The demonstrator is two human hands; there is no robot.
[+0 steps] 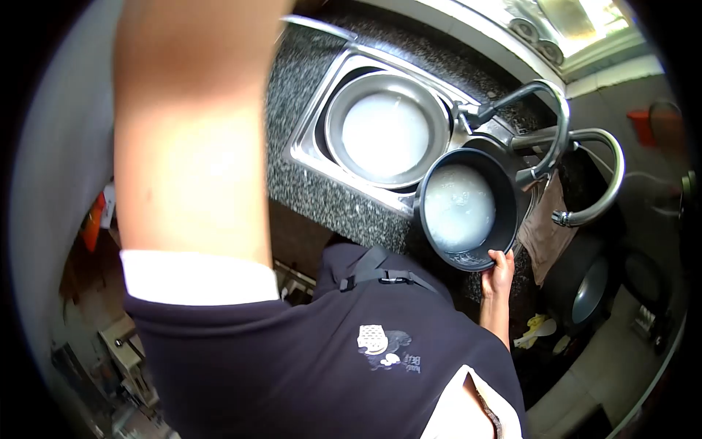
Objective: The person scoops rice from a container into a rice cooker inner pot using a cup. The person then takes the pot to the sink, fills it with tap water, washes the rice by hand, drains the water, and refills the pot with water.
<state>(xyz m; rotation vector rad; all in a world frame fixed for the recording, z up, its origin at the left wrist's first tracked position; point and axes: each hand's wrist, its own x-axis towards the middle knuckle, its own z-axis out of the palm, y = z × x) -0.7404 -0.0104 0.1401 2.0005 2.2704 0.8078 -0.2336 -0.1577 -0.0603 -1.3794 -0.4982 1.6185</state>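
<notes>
A dark cooking pot (431, 238) with cloudy, whitish liquid (459, 208) inside sits over the near right side of the sink. My right hand (499, 271) grips its near rim, the fingers wrapped over the edge. To the pot's left, a round metal basin (335, 132) with milky liquid rests in the steel sink (311, 146). One faucet (561, 117) arches down so that its end is by the pot's right rim. My left arm (191, 161) stretches up across the left side and out at the top, so my left hand is outside the picture.
A second curved faucet (618, 164) stands to the right, above a brownish cloth (548, 234). Speckled stone countertop (314, 197) surrounds the sink. Dark cookware (585, 282) and a pale spoon-like utensil (541, 329) lie at the lower right. A window (578, 29) is behind.
</notes>
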